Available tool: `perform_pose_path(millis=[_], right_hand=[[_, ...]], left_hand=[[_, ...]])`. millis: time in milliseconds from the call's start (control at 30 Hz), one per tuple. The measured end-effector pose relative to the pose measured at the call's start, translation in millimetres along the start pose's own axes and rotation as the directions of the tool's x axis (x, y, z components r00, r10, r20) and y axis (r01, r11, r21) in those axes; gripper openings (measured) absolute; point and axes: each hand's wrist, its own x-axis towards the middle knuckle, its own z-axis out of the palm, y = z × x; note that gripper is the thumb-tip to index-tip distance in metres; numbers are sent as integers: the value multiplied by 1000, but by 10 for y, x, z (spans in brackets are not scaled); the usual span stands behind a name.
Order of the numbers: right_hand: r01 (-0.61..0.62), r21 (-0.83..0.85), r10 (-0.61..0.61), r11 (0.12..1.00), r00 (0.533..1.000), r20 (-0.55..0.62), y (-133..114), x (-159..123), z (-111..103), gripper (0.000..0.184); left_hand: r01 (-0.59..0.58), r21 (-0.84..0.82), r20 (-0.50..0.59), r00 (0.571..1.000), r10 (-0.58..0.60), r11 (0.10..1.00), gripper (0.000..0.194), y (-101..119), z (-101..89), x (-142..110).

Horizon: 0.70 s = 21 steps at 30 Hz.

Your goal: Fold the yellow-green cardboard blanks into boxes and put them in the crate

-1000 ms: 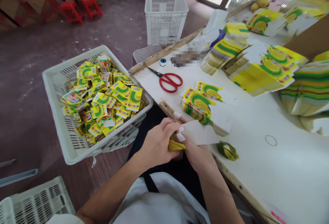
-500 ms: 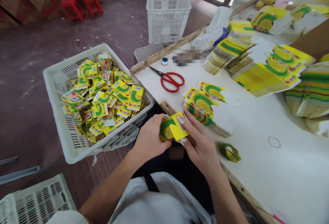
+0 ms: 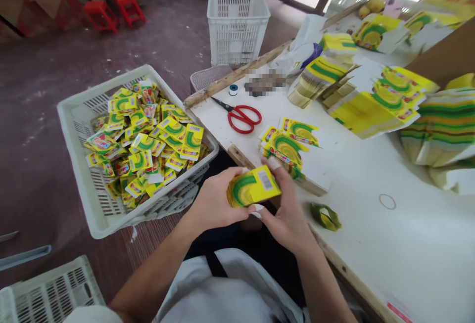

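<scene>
A small yellow and green carton (image 3: pixel 252 186) with a barcode on its end flap is held above my lap. My left hand (image 3: pixel 214 202) is wrapped round its left end. The fingers and thumb of my right hand (image 3: pixel 287 214) grip the barcode end from the right. Just beyond my right hand, a stack of flat printed cartons (image 3: pixel 287 147) lies on the white table (image 3: pixel 389 258). To the left, a white plastic crate (image 3: pixel 81 199) holds many similar yellow-green cartons (image 3: pixel 144 140).
Red-handled scissors (image 3: pixel 243 117) and a small blue-and-white spool (image 3: pixel 233 89) lie near the table's wooden edge. Larger bundles of cartons (image 3: pixel 386 95) stand farther right. A crumpled green wrapper (image 3: pixel 325 216) and a rubber band (image 3: pixel 387 202) lie nearer. Another white crate (image 3: pixel 237 26) stands behind.
The carton's barcode flap, partly raised before, now lies flat over the end. My right hand's fingers have shifted to the edge of that end. The whole view has moved slightly.
</scene>
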Motion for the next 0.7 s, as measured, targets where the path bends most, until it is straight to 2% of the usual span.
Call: perform_pose_path(millis=[33,67,100,133,167,233,300,400,500,600,633,700], right_hand=[[5,22,-3,1000,999,-52,28,36,-19,83],[6,5,-5,1000,991,-132,71,83,-64,84],[-7,-55,-5,998,974,-227,127,140,-130,80],[-49,-172,-12,984,942,-336,193,201,-208,71],[-123,-308,-19,943,908,-419,262,260,-286,61],[-227,-527,-40,819,894,-447,390,356,-412,42],[-244,-642,-59,727,909,-413,476,407,-466,31],[-231,-675,-94,701,908,-409,508,422,-451,27],[-257,-606,-75,753,881,-467,463,420,-399,31],[-244,-394,9,886,860,-511,357,386,-293,39],[-209,-299,36,931,869,-494,303,355,-237,40],[-122,-105,73,987,919,-387,163,264,-98,40]], left_hand=[[-7,-159,-115,993,-11,987,56,-48,-32,18],[-42,-319,-251,967,-42,947,54,-102,-77,44],[-103,-451,-384,919,-88,887,53,-159,-125,76],[-154,-536,-473,869,-144,830,53,-213,-169,110],[-178,-591,-518,831,-201,787,55,-261,-198,142],[-96,-666,-466,828,-312,740,57,-323,-190,176],[26,-721,-345,853,-391,692,57,-335,-96,162],[154,-733,-194,886,-421,662,57,-293,87,85],[206,-686,-125,911,-392,698,55,-259,194,20],[175,-664,-81,950,-303,727,61,-251,258,-10],[148,-668,-71,963,-261,729,67,-243,281,-15],[84,-686,-80,979,-189,723,75,-203,327,-20]])
